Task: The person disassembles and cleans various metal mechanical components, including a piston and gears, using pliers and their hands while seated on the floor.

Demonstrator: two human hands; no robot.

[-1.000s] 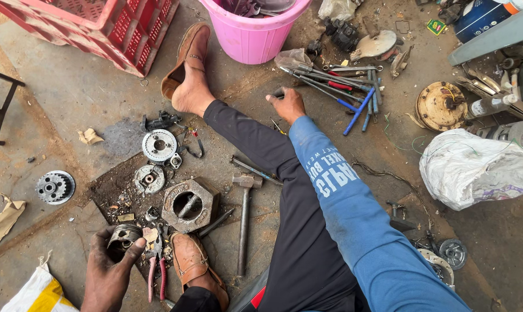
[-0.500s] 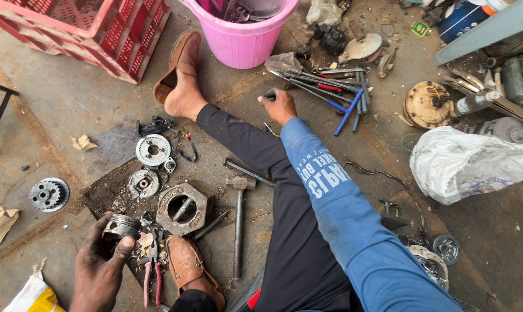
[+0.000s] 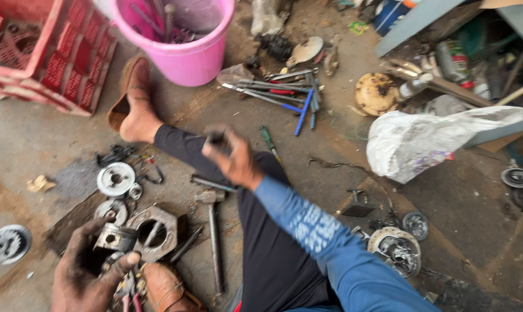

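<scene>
My left hand, black with grease, grips a short metal cylinder low at the left, just beside a hexagonal metal housing. My right hand, in a blue sleeve, hovers over my outstretched dark-trousered leg. It is blurred and closed on a small dark metal piece; what kind of piece I cannot tell. A hammer lies on the ground between the housing and my leg. A round metal disc rests above the housing.
A pink bucket of tools and a red crate stand at the top left. Wrenches and screwdrivers lie piled beyond my hand, a green screwdriver closer. A white bag, a gear and a disc lie around.
My right hand has drawn back from the tool pile toward me with a small dark piece in it. My left hand has closed around the metal cylinder and lifted it slightly.
</scene>
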